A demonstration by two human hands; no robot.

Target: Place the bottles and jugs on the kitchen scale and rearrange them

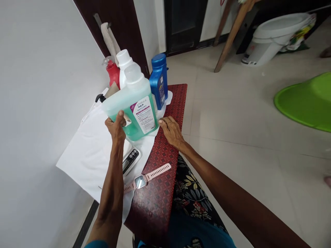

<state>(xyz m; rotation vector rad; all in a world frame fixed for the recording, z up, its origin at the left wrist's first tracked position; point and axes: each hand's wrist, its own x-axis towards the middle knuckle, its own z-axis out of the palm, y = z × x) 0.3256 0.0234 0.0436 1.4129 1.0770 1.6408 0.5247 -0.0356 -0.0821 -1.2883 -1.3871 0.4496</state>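
A large clear jug of green liquid detergent (117,102) with a white label stands at the middle of the head view, tilted slightly. My left hand (116,127) is closed round its handle. My right hand (172,132) lies on the red patterned table (161,151), fingers stretched out, the tips beside the jug's lower right corner; I cannot tell if they touch it. Below the jug, a kitchen scale (131,159) is partly hidden by my left forearm. Near it lies a smartwatch with a pink strap (140,181).
Behind the jug stand a blue bottle (158,81), a white bottle (124,59) and a red bottle (113,73). A white cloth (88,151) covers the table's left part, beside the wall. On the floor are a white bucket (269,41) and a green plastic object (305,101).
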